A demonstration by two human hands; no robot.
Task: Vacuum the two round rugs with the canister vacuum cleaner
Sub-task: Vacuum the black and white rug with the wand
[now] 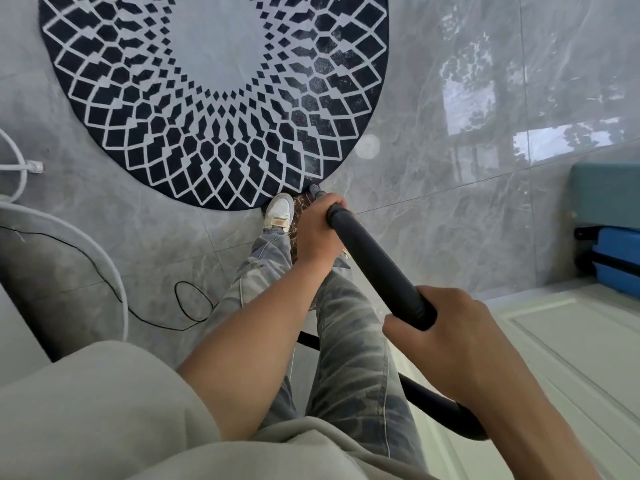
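Head view, looking straight down: the round rug (214, 98) (black with a white lattice and a pale centre) lies on the grey marbled floor (450, 220), its near edge just ahead of the person's white shoe (278, 213). The black vacuum tube (377, 268) slants from lower right up to that edge, where its grey nozzle tip (316, 190) sits at the rug's rim. The left hand (318, 230) wraps the far end of the tube, fingers curled round it and pressed together. The right hand (460, 337) grips the near end, thumb and fingers closed about it. Below it the black hose (443, 410) curves away past the faded jeans (349, 341).

Under the left hand shows a brownish fibrous patch (298, 211) — what it is cannot be told. On the left lie a white cable (104, 258) and a thin black cord (187, 299); on the right, a blue suitcase (613, 261) stands beside a white panelled door (571, 358).
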